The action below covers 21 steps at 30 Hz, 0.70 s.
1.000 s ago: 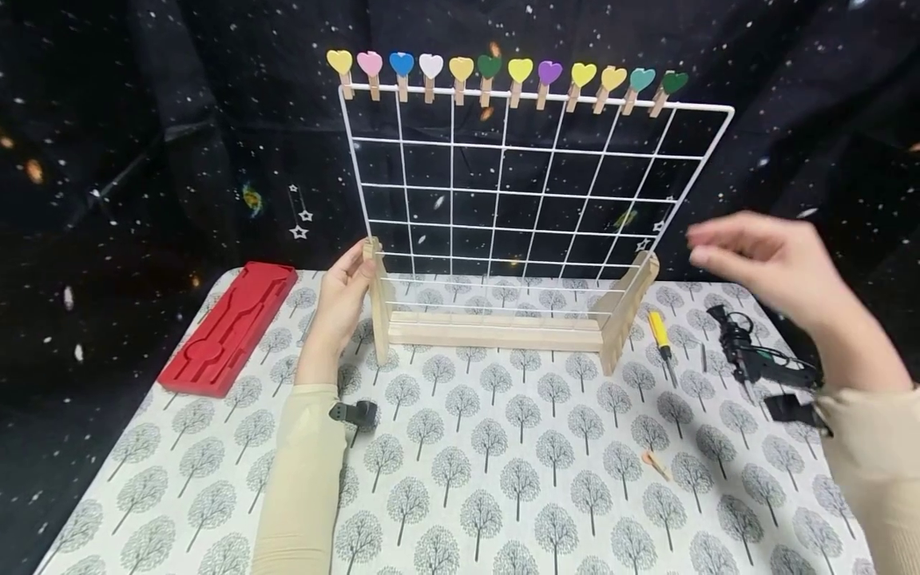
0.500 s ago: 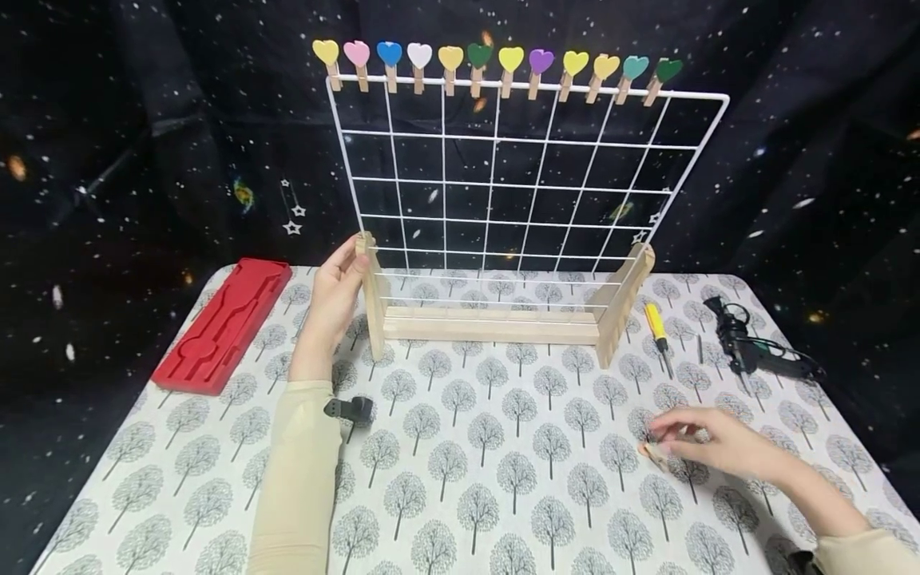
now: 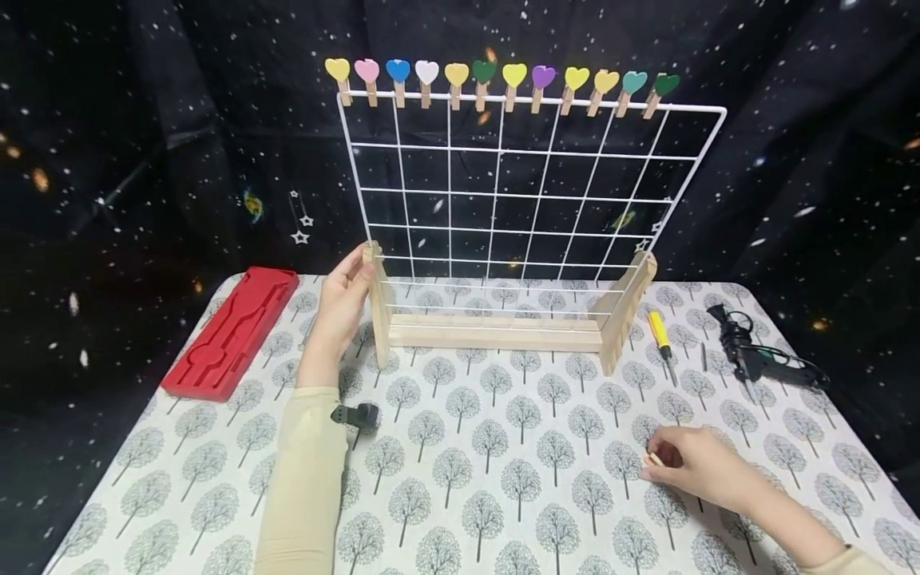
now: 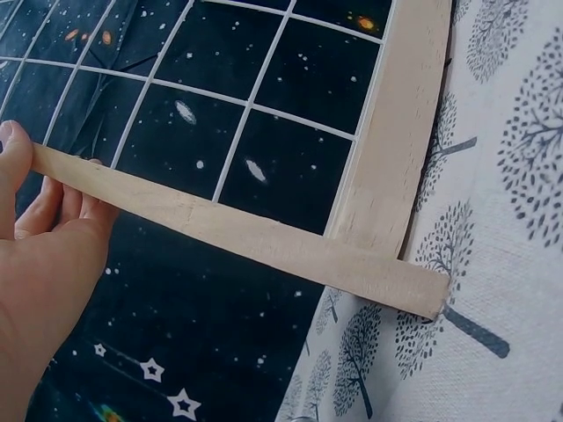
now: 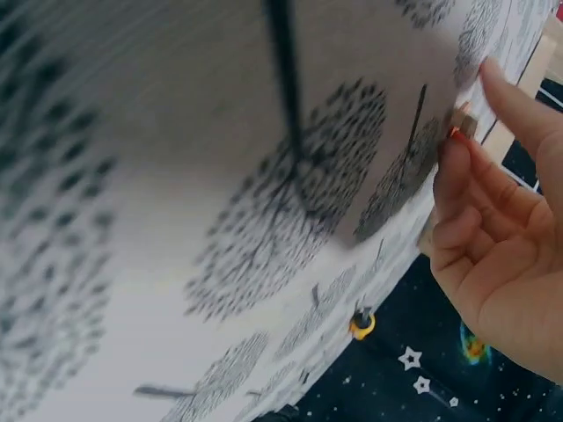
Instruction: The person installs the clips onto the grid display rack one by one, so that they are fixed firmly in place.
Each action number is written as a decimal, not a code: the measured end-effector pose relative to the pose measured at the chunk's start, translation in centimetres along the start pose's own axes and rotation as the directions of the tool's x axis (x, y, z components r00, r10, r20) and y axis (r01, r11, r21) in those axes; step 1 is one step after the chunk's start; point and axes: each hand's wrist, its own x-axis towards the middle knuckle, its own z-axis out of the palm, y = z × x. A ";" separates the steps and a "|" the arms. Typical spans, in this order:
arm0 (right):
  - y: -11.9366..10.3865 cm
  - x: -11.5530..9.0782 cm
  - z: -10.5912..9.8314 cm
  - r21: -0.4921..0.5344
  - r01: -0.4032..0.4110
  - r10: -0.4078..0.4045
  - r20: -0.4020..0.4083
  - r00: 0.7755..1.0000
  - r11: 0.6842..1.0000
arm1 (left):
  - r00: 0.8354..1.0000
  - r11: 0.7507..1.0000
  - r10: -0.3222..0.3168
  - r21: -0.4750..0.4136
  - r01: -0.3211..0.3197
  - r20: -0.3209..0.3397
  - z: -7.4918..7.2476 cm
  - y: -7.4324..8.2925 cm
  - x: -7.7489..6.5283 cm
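Note:
A white wire grid rack [image 3: 496, 194] leans back in a wooden stand [image 3: 496, 332], with a row of coloured heart clothespins [image 3: 513, 76] clipped along its top bar. My left hand [image 3: 339, 307] grips the upper end of the stand's left side piece [image 4: 202, 220], thumb on one face and fingers behind it. Low over the cloth at the right front, my right hand [image 3: 700, 467] pinches a small wooden clothespin [image 5: 464, 121] with an orange-red part. The fingers hide most of that clothespin.
A red moulded tray [image 3: 230, 335] lies on the table's left. To the right of the stand are a yellow-handled screwdriver [image 3: 660, 335], a small thin bit [image 3: 703, 357] and a black tool with a cable [image 3: 762, 359]. A tree-print cloth [image 3: 489, 495] covers the table.
My right hand came down from beside the rack's right edge to the clothespin on the cloth and has taken hold of it. The left hand keeps its grip on the stand.

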 end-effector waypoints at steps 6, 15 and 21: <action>0.1 0.2 0.0 0.028 -0.006 0.006 0.018 1.000 1.000 | 1.000 1.000 0.001 -0.006 -0.001 0.016 0.0 -0.2 -0.2; 0.1 0.1 -0.3 -0.049 0.050 -0.055 -0.101 0.993 0.998 | 1.000 1.000 0.010 -0.017 -0.009 0.022 -0.1 0.0 -0.4; 0.3 0.1 -0.6 -0.016 0.227 -0.226 -0.171 0.959 0.974 | 1.000 1.000 0.017 0.002 -0.017 0.012 -0.1 0.1 -0.2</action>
